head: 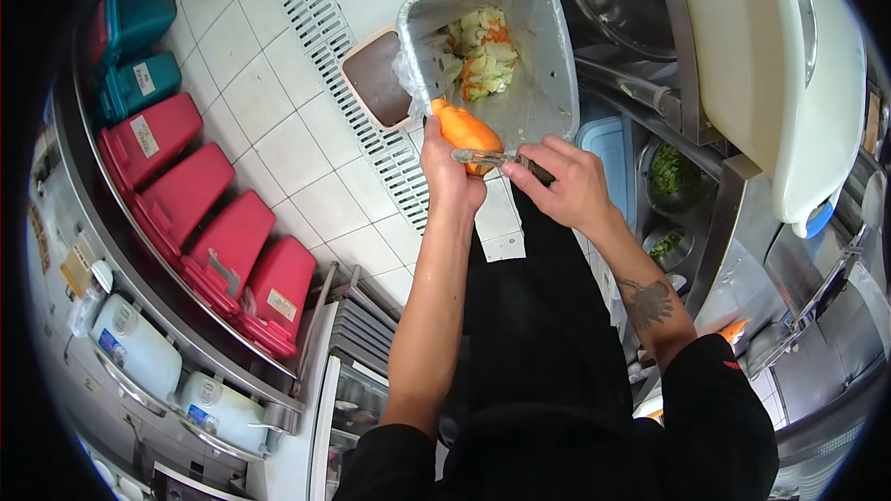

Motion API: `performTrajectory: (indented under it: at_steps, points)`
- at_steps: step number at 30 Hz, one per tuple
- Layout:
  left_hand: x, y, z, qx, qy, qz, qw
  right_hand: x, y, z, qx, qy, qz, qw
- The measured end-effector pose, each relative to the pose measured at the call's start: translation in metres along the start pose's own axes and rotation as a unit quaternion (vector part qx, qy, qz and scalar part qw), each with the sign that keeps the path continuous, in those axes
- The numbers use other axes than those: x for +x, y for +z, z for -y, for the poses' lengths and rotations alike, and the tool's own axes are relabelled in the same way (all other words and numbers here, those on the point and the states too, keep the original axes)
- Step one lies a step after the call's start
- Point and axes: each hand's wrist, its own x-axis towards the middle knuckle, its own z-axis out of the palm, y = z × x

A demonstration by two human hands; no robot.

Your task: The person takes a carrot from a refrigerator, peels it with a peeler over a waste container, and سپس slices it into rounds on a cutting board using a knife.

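My left hand (449,170) is closed around a thick orange carrot (465,131), which looks peeled and tilts over the near rim of a lined grey waste bin (564,49). In my right hand (567,177) is a vegetable peeler (480,157), its worn metal head lying across the lower end of the carrot. Inside the bin are pale green and orange vegetable scraps (487,62). My left palm hides part of the carrot's underside.
A brown-topped tub (379,80) stands left of the bin beside a floor drain grate (334,59). Red lidded containers (216,243) line the left side. At right are steel shelves with bowls of chopped greens (674,170), a blue lid (607,160) and a large pale plastic container (745,49).
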Motion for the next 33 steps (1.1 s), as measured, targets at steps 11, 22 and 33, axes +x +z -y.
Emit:
performTrajectory:
  at_steps: [11, 22, 33]
  points:
    - [-0.004, -0.005, -0.008, 0.062, 0.05, 0.009, 0.997, 0.012, 0.018, -0.008, 0.127, 0.041, 0.042, 0.99]
    - [-0.018, -0.009, -0.002, 0.185, 0.024, 0.039, 0.982, 0.022, 0.031, -0.023, 0.192, 0.139, 0.073, 0.969]
    - [-0.012, -0.01, 0.004, 0.172, 0.04, 0.067, 0.982, 0.023, 0.027, -0.058, 0.189, 0.189, 0.09, 0.959]
